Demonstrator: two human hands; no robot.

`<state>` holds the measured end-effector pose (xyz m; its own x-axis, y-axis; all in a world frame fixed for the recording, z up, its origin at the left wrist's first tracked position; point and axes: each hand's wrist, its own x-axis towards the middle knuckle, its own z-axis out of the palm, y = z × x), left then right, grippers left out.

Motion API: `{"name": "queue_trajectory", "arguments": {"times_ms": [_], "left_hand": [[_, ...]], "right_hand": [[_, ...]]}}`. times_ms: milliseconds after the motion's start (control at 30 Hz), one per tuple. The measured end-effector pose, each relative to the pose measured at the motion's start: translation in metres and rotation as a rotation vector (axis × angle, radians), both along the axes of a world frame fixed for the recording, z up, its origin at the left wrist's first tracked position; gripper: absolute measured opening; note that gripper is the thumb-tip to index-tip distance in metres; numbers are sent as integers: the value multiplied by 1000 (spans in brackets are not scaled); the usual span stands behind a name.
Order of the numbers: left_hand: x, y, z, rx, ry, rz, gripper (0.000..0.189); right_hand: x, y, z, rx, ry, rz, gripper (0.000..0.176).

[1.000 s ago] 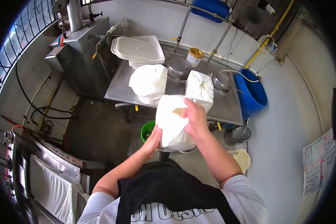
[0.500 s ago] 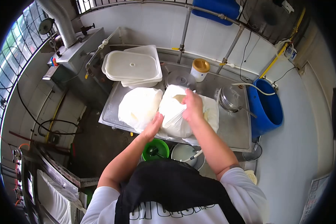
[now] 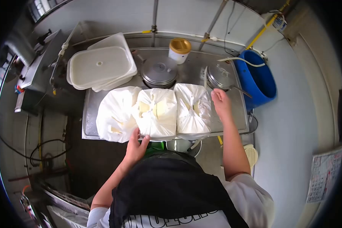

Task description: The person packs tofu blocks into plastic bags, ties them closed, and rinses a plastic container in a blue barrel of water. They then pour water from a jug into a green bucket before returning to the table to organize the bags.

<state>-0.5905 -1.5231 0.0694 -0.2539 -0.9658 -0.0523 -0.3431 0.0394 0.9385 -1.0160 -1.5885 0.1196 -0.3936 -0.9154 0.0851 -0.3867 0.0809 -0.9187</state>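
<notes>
Three white wrapped bundles sit side by side along the front of a metal table (image 3: 88,127). The left bundle (image 3: 116,108) is rounder and leans slightly over the front edge. Folded and gathered at the top, the middle bundle (image 3: 161,123) shows pale yellow through its gaps. The right bundle (image 3: 193,110) is gathered in the same way. My left hand (image 3: 136,147) is at the front edge, fingertips right by the left and middle bundles, thumb apart from the fingers. Beside the right bundle, my right hand (image 3: 221,102) is held with fingers stretched out and holds nothing.
Behind the bundles stand a lidded metal pot (image 3: 159,70), a tub with a gold lid (image 3: 179,51) and another lidded pot (image 3: 219,76). White plastic trays (image 3: 98,64) are stacked at back left. A blue barrel (image 3: 256,83) stands right of the table. A bucket (image 3: 178,145) is below the front edge.
My right hand has left the middle of the bundles and moved to their right side. The bundles now lie apart and squared up. My left hand has moved lower, and the view has shifted.
</notes>
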Motion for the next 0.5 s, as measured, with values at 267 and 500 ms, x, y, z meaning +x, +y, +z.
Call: {"name": "queue_trajectory", "arguments": {"times_ms": [267,500], "left_hand": [[-43,-21,-24,5,91,23,55],[-42,-32,-35,193,161,7,53]], "right_hand": [[14,16,-77,308,-757,-137,80],[17,16,-60,330,-576,159,68]]}}
